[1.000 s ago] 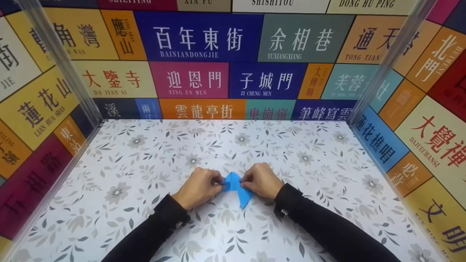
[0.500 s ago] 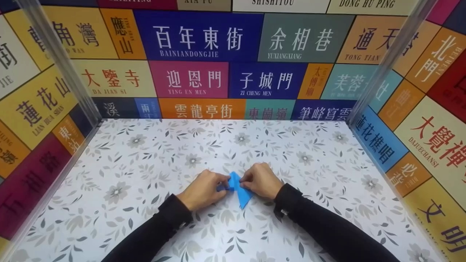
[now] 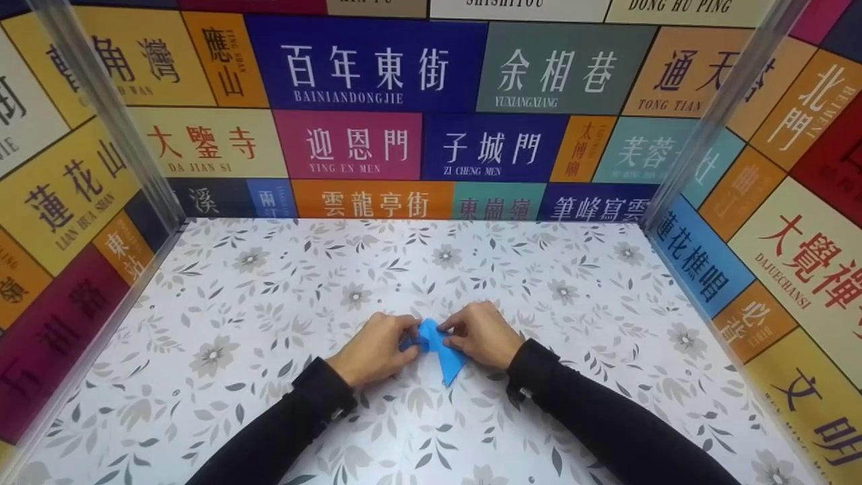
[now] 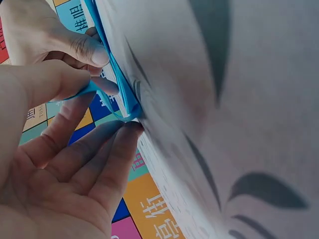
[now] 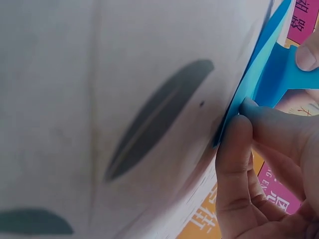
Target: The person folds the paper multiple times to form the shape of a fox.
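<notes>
A folded piece of blue paper [image 3: 449, 367] lies on the table between both hands, its pointed end toward the person. My left hand [image 3: 376, 349] pinches a raised flap on the paper's left side; in the left wrist view that flap [image 4: 102, 94] bends up between thumb and forefinger, while other fingertips touch the table beside the fold. My right hand [image 3: 486, 335] pinches the paper's right edge. From the right wrist view, thumb and forefinger hold the layered edge [image 5: 239, 99], and the flap stands up toward the left thumb [image 5: 306, 57]. The fingers hide part of the folds.
The table [image 3: 283, 269] has a white cover with a grey flower and leaf print. Upright panels [image 3: 363, 67] with coloured name blocks enclose it at the back, left and right. Clear corner strips [image 3: 128, 121] join the panels.
My left hand has shifted its hold on the left flap, which now stands bent up rather than lying out to the side. My right hand stays nearly in place, its fingers slightly moved.
</notes>
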A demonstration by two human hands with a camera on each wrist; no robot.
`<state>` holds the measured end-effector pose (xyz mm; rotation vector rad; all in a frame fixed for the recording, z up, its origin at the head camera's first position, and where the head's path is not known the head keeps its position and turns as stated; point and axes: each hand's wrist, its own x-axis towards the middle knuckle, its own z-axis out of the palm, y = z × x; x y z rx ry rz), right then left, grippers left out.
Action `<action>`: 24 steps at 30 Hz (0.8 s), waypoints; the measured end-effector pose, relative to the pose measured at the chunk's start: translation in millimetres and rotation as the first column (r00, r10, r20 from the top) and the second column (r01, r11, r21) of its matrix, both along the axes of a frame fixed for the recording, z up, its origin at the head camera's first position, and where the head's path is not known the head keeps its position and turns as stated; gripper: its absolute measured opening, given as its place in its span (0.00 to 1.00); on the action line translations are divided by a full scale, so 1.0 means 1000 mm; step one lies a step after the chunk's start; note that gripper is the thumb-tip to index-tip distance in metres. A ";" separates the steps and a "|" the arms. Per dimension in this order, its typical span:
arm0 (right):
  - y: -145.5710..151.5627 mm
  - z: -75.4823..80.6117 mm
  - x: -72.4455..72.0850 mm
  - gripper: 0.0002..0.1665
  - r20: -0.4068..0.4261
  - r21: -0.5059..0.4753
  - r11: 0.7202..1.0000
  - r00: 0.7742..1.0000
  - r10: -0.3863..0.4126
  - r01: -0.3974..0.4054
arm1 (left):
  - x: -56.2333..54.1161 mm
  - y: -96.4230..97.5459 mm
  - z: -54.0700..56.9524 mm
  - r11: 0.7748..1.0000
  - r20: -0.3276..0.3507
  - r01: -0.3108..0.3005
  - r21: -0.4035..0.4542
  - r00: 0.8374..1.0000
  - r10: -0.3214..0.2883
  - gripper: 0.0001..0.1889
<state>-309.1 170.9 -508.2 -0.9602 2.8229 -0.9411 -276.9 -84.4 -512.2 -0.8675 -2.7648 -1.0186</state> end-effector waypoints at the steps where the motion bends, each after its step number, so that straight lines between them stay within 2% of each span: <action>1: 0.000 0.000 0.000 0.13 0.004 0.001 1.000 1.000 0.003 -0.003 | 0.000 0.000 0.000 1.000 0.003 -0.004 0.004 1.000 0.004 0.06; 9: -0.001 0.000 0.000 0.14 0.013 -0.010 0.999 0.999 0.033 -0.032 | 0.002 -0.001 0.000 1.000 0.015 0.002 0.017 1.000 -0.002 0.05; 20: 0.000 0.000 0.000 0.13 -0.008 -0.012 0.999 0.999 0.042 -0.042 | 0.002 0.002 0.002 0.998 0.023 0.052 -0.038 0.998 -0.051 0.05; 24: 0.000 -0.001 -0.001 0.13 -0.016 -0.020 0.998 0.998 0.054 -0.055 | 0.004 0.003 0.002 0.992 -0.028 0.085 -0.092 0.996 -0.088 0.05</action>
